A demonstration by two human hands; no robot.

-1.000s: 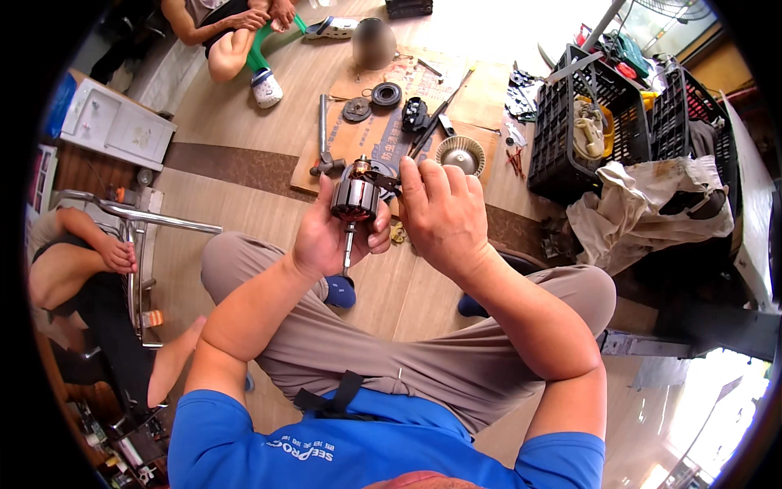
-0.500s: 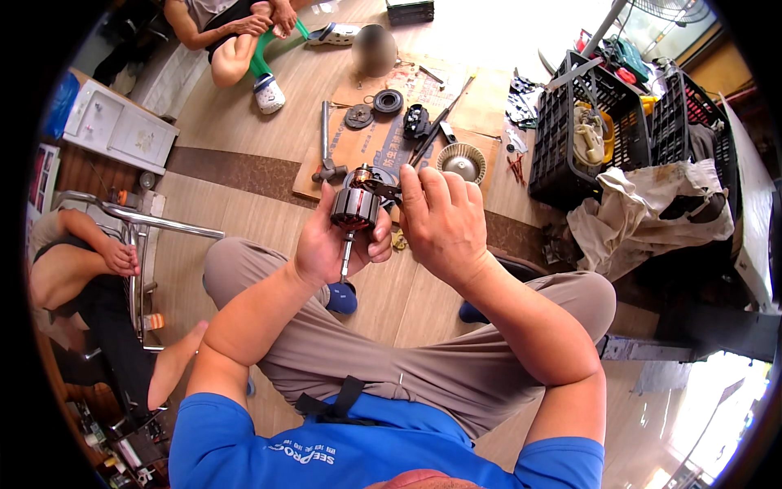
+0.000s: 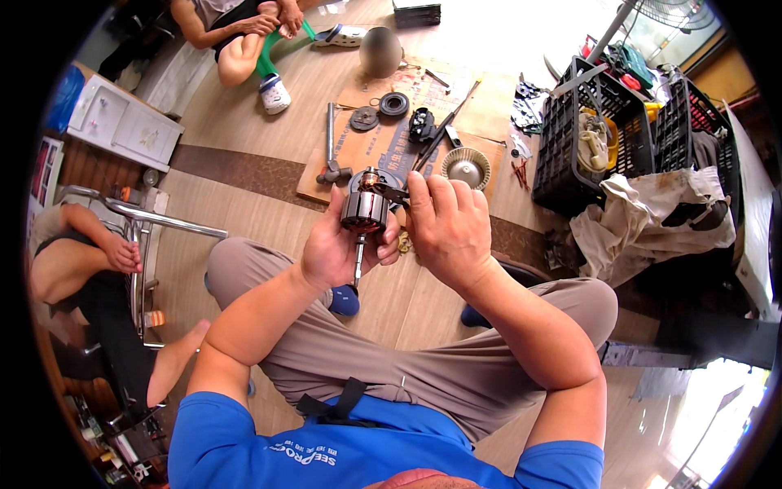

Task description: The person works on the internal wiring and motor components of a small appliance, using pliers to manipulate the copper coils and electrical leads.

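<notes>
Blower wheel (image 3: 467,169) obstructs beyond right fingers (image 3: 443,196), black crate (image 3: 564,169) farther right; passage left of hammer (image 3: 331,134).

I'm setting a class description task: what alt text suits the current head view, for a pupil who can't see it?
A person's left hand holds a motor armature, shaft toward the body, while the right hand holds a dark tool at the armature's copper-coloured end. Beyond, a blower wheel and a black ring lie on cardboard.
</notes>
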